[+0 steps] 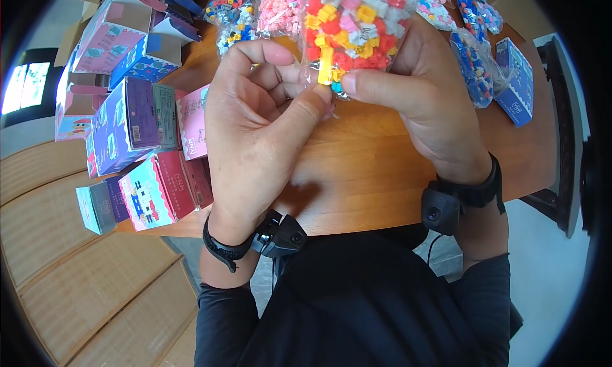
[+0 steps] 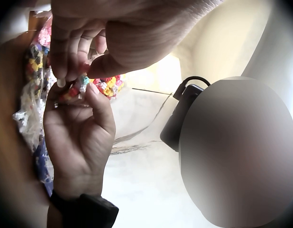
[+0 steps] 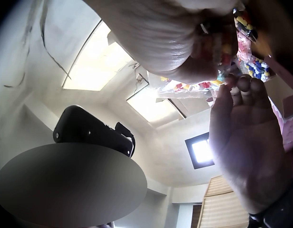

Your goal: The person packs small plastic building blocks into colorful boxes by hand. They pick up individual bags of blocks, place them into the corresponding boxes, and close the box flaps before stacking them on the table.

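Note:
A clear plastic bag (image 1: 360, 32) full of small red, yellow, white and pink building bricks is held up over the table at the top of the head view. My right hand (image 1: 433, 93) grips its right side, thumb lying across the lower front. With thumb and fingers, my left hand (image 1: 255, 137) pinches the bag's lower left corner, beside a long yellow brick (image 1: 326, 64) and a teal one. From the left wrist, the right hand (image 2: 80, 142) shows palm up below the bag (image 2: 108, 87). In the right wrist view the left hand's (image 3: 248, 137) fingertips meet the bag's edge.
Several printed boxes, including a red one (image 1: 167, 187) and a purple one (image 1: 124, 121), crowd the left side of the wooden table (image 1: 370, 169). More brick bags lie behind, one pink (image 1: 280, 7) and one blue (image 1: 472, 67). A blue box (image 1: 515, 80) stands at the right.

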`<state>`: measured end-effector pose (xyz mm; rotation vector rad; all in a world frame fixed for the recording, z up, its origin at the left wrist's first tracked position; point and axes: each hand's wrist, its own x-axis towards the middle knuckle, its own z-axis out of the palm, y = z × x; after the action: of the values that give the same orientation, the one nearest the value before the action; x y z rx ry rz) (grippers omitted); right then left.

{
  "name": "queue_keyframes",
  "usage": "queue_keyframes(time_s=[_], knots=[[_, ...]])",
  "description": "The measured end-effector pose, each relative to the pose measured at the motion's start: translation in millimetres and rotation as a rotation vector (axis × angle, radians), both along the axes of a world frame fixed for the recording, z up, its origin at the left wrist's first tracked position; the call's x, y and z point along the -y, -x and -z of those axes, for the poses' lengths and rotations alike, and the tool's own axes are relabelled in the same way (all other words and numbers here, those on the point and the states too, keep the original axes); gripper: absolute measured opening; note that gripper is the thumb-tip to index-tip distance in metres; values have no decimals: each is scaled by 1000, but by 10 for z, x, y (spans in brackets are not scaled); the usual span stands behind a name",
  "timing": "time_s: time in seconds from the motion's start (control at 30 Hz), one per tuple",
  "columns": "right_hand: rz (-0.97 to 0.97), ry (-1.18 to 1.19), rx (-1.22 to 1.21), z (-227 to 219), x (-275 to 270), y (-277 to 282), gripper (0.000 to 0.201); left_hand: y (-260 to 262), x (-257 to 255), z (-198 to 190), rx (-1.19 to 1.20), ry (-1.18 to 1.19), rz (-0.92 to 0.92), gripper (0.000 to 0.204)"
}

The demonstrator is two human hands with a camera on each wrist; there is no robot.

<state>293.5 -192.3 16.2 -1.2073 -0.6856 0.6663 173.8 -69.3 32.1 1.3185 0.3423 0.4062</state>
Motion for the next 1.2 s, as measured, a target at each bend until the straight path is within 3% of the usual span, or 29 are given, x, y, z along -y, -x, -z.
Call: queue_keyframes(time_s=[0.23, 0.6, 1.2], knots=[[-14, 48, 80, -7, 9, -11, 44, -3, 11, 4, 62, -13, -35, 37], [-10, -94, -31, 2, -15, -22, 46, -7, 20, 99, 188, -118, -5, 41], [51, -109, 18, 66, -35, 32, 38, -12, 77, 59, 94, 3, 18, 41]])
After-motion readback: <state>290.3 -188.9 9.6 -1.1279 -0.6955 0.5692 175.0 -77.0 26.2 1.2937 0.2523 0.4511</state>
